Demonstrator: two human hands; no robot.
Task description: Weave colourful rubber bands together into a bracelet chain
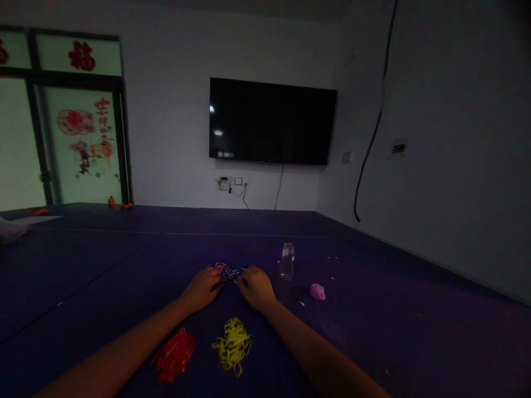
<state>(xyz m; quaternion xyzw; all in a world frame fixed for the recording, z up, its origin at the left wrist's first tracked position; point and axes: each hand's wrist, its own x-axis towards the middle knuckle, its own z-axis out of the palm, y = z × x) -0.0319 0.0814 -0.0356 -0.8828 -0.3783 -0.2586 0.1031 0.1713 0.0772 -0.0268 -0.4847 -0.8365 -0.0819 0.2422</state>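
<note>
A pile of mixed-colour bands (pixel 227 271) lies on the dark purple table (pixel 136 276), between my two hands. My left hand (pixel 204 287) touches the left side of the pile, its fingers bent over the bands. On the right side, my right hand (pixel 256 287) rests against the pile with curled fingers; what its fingertips hold is too small to make out. Nearer to me are a heap of red bands (pixel 175 355), beside my left forearm, and a heap of yellow bands (pixel 233 346) between the forearms.
A clear bottle (pixel 287 262) stands right of my right hand, with a pink lump (pixel 317 292) beyond it to the right. Small white scraps dot the table there. Orange items (pixel 126 205) and a plastic bag (pixel 11 230) are at the far left.
</note>
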